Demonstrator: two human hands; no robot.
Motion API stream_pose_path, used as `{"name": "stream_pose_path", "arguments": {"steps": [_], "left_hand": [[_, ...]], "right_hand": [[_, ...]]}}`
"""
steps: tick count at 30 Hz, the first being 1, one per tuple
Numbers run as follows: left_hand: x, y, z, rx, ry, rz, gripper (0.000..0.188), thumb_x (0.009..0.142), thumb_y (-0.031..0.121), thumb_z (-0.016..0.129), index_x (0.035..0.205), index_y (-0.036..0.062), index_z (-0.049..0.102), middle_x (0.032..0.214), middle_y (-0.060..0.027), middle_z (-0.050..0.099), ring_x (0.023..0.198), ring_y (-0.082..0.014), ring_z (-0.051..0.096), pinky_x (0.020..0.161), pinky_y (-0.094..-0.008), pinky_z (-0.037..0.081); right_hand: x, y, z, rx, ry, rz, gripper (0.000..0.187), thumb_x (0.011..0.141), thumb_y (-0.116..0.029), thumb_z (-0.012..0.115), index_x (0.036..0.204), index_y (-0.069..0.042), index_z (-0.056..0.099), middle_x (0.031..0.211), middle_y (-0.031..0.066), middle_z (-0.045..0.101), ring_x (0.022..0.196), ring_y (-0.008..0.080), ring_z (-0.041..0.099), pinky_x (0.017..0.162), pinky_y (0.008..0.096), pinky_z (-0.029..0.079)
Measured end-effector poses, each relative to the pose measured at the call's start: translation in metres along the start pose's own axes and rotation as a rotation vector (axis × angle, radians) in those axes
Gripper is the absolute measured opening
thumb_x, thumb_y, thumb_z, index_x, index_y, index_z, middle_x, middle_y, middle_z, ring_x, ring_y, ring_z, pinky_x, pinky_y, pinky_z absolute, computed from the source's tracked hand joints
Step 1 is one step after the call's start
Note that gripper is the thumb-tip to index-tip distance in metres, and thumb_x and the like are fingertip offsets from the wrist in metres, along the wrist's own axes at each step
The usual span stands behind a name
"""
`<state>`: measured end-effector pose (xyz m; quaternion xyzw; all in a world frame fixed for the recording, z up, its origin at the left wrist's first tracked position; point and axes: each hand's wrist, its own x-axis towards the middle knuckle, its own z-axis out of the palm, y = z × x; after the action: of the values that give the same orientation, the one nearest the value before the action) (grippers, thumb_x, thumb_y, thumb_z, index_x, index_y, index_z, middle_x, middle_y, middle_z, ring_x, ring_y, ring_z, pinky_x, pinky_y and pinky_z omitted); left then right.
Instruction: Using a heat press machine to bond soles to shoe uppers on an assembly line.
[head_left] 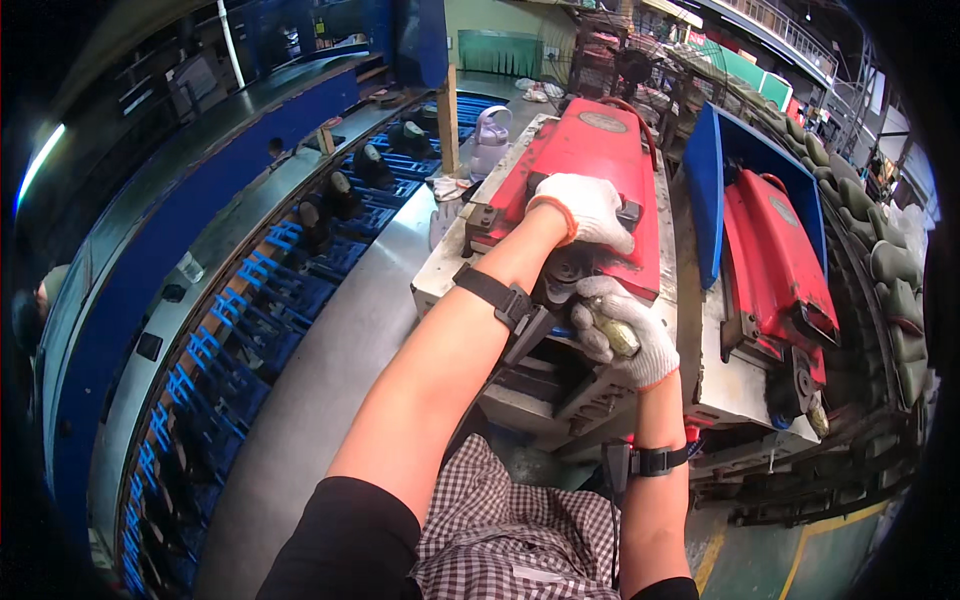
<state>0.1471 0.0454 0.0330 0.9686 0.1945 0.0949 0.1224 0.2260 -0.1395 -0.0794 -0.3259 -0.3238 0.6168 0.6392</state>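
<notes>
The right hand (pixel 640 335) had its grip curled around a yellowish handle (pixel 623 338), tucked between the fingers and palm. Farther off, the left hand (pixel 588 208) lay over a dark bar (pixel 629 212) on a red machine (pixel 600 140); I could not tell if its grip was closed. A purple jug (pixel 489 145) stood beyond.
</notes>
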Motion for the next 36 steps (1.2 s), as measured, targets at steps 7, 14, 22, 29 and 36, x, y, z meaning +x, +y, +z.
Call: {"name": "stream_pose_path", "arguments": {"steps": [7, 14, 22, 29, 36], "left_hand": [[-0.008, 0.005, -0.006, 0.025, 0.009, -0.019, 0.063, 0.067, 0.064, 0.072, 0.097, 0.0097, 0.08, 0.102, -0.0165, 0.078, 0.094, -0.0333, 0.075, 0.087, -0.0416, 0.058], [-0.015, 0.01, -0.01, 0.01, -0.024, -0.052, 0.062, 0.067, 0.058, 0.078, 0.108, 0.0112, 0.082, 0.106, -0.0129, 0.079, 0.097, -0.0306, 0.076, 0.088, -0.0416, 0.058], [-0.006, 0.0, -0.001, 0.0, 0.0, -0.02, 0.065, 0.067, 0.062, 0.075, 0.105, 0.0105, 0.082, 0.105, -0.0155, 0.078, 0.096, -0.0333, 0.075, 0.087, -0.044, 0.058], [-0.004, -0.003, 0.001, 0.017, 0.019, 0.001, 0.065, 0.068, 0.063, 0.074, 0.105, 0.0104, 0.082, 0.105, -0.0155, 0.079, 0.097, -0.0334, 0.075, 0.088, -0.0443, 0.057], [-0.01, 0.003, -0.001, 0.006, 0.011, -0.001, 0.065, 0.068, 0.063, 0.074, 0.105, 0.0098, 0.082, 0.104, -0.0153, 0.079, 0.096, -0.033, 0.075, 0.088, -0.0443, 0.058]], "right_hand": [[0.003, 0.002, -0.008, -0.044, -0.033, -0.012, 0.038, 0.1, -0.026, 0.058, 0.133, -0.006, 0.059, 0.096, 0.0145, 0.064, 0.062, 0.0163, 0.055, 0.05, 0.0269, 0.043], [0.004, 0.006, -0.014, -0.048, -0.02, -0.004, 0.04, 0.099, -0.028, 0.06, 0.132, -0.007, 0.059, 0.098, 0.0151, 0.062, 0.062, 0.0169, 0.055, 0.05, 0.0269, 0.043], [0.005, 0.004, -0.01, -0.04, 0.006, 0.011, 0.041, 0.097, -0.028, 0.062, 0.131, -0.006, 0.059, 0.098, 0.015, 0.063, 0.062, 0.0172, 0.055, 0.05, 0.0263, 0.044], [0.007, 0.004, -0.011, -0.066, 0.006, -0.014, 0.042, 0.096, -0.028, 0.063, 0.131, -0.004, 0.06, 0.096, 0.0155, 0.064, 0.063, 0.018, 0.057, 0.051, 0.0268, 0.045], [0.002, 0.003, -0.009, -0.021, 0.016, 0.012, 0.041, 0.097, -0.027, 0.061, 0.132, -0.005, 0.059, 0.097, 0.0159, 0.064, 0.063, 0.019, 0.057, 0.051, 0.0271, 0.045]]}}
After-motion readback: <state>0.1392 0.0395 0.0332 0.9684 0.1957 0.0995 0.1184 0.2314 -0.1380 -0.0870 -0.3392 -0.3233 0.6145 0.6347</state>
